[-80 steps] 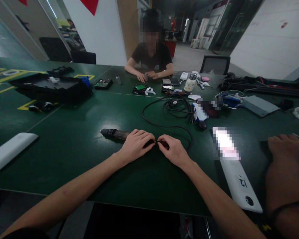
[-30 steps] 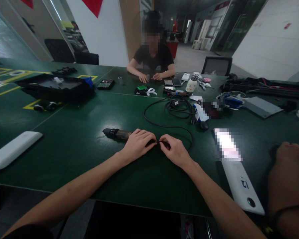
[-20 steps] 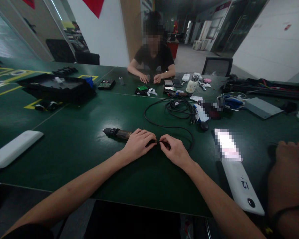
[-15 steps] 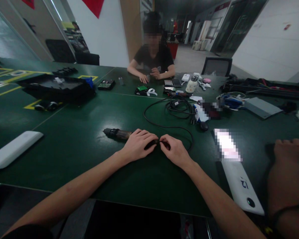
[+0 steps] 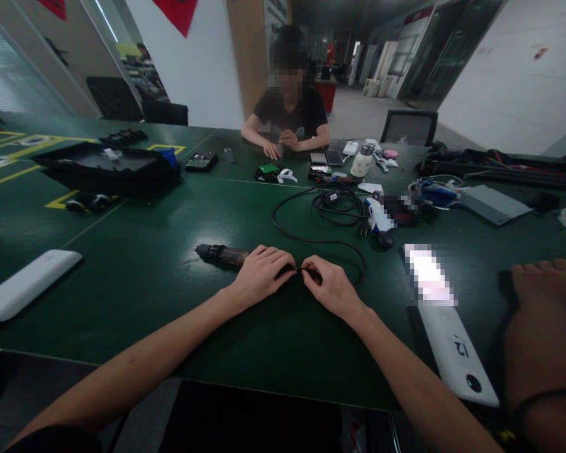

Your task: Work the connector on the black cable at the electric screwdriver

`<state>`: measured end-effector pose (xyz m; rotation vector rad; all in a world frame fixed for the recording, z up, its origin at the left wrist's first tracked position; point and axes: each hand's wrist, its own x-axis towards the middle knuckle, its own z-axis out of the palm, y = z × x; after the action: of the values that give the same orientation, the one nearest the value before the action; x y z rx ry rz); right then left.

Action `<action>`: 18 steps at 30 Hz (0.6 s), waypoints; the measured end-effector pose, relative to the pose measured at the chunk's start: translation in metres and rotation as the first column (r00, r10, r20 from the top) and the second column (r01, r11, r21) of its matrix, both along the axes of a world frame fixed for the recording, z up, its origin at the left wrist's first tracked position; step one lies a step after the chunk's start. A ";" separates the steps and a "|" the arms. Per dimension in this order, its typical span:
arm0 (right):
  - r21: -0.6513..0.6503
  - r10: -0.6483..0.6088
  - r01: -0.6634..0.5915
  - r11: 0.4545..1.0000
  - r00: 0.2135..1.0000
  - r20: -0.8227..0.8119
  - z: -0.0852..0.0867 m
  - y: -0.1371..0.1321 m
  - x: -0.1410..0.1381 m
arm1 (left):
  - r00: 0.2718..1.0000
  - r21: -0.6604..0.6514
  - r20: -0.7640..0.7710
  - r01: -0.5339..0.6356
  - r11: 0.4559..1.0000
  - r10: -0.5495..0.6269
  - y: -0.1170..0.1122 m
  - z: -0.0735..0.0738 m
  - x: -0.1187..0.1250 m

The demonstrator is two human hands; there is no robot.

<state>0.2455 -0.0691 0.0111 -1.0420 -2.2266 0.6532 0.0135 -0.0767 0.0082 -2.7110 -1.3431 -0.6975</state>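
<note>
A dark electric screwdriver (image 5: 229,255) lies on the green table, its tip pointing left. My left hand (image 5: 264,272) is closed around its rear end, which is mostly hidden in my palm. Just to the right, my right hand (image 5: 329,281) pinches the end of a black power cord (image 5: 364,263); the small plug is mostly covered by my fingers. A narrow gap separates my fingertips, with the cord end facing the screwdriver's rear. From my right hand the cord loops back to a coil farther up the table.
A white device (image 5: 462,352) with a bright phone-like screen lies to the right, beside another person's arm (image 5: 542,327). Another white device (image 5: 33,283) is at left. A black tray (image 5: 108,167), a bottle (image 5: 362,160) and a mouse (image 5: 385,239) stand farther back. A person (image 5: 290,107) sits opposite.
My hands have drawn very slightly apart, so the gap between the screwdriver's rear and the cord end is a little wider. The rest is nearly the same.
</note>
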 end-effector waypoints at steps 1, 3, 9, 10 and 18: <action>0.000 -0.002 0.002 1.000 1.000 0.001 0.000 0.000 0.000 | 1.000 0.000 0.003 -0.021 1.000 0.021 0.000 0.000 0.001; 0.001 -0.005 0.005 1.000 1.000 0.000 0.000 0.000 0.000 | 1.000 -0.001 -0.001 -0.018 1.000 0.018 0.000 0.002 0.001; -0.009 0.003 -0.003 1.000 1.000 0.001 0.000 0.000 0.000 | 0.997 -0.013 -0.019 0.072 0.997 -0.072 0.000 0.003 -0.002; -0.007 0.000 0.000 1.000 1.000 0.000 0.000 0.000 0.000 | 0.999 -0.010 -0.017 0.046 0.999 -0.046 0.000 0.002 -0.002; 0.004 0.000 0.000 1.000 1.000 -0.001 -0.002 0.000 0.000 | 0.997 -0.006 -0.020 0.071 0.997 -0.071 -0.001 0.004 -0.001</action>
<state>0.2451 -0.0686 0.0096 -1.0396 -2.2261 0.6494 0.0126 -0.0779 0.0119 -2.7740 -1.2522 -0.6703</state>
